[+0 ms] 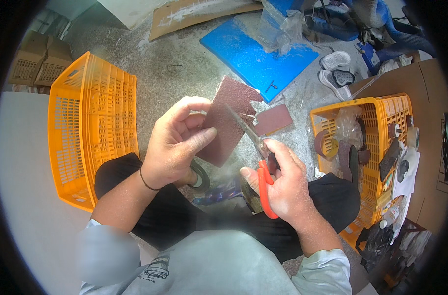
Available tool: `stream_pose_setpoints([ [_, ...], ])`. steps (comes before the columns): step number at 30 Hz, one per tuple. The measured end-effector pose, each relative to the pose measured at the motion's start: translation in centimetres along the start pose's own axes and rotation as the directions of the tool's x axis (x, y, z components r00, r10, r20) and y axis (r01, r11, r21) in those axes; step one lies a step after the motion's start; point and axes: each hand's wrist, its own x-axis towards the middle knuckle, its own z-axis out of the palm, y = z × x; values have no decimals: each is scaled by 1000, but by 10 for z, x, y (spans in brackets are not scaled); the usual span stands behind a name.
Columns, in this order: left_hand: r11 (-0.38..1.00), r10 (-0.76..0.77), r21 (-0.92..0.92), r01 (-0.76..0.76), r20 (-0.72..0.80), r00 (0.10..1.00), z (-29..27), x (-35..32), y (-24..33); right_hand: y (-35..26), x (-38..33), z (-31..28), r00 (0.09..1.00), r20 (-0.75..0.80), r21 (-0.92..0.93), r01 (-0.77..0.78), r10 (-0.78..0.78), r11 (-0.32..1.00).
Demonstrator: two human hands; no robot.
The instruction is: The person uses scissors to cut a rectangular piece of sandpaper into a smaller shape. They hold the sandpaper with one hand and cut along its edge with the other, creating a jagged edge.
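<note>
A brown-red sheet of sandpaper (224,118) with a jagged, notched right edge is pinched between the thumb and fingers of my left hand (177,140). My right hand (290,184) grips a pair of scissors (264,189) by its red handles. The metal blades point up and left and lie across the sheet's right side; whether they are fully closed I cannot make out. Below and beyond the scissors, a smaller rectangular piece of sandpaper (274,119) rests near the floor, with a thin orange edge showing under it.
An orange plastic crate (108,110) stands at the left. Another orange crate (396,108) at the right holds abrasive rolls and plastic. Beyond my hands lie a blue board (283,66) with a small dark tool (271,86), sandals (336,81) and cardboard (194,19).
</note>
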Motion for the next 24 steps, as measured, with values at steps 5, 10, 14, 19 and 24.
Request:
stream_pose_setpoints([
  [5,1000,6,-15,-6,9,1000,0,0,0,-1,1,-1,1000,11,-14,-20,20,1000],
  [10,1000,-7,2,7,5,1000,-1,1,-1,-3,1,-2,1000,20,-41,-22,23,999],
  [14,1000,-2,-9,2,5,1000,-2,0,-3,-3,2,-3,999,28,-44,-16,18,999],
  [19,1000,-24,19,24,-2,1000,-5,1,-9,-2,4,-5,999,49,-19,17,-16,1000],
  [24,1000,-21,5,21,29,999,-6,1,-12,-1,3,-6,995,87,49,-42,38,998],
])
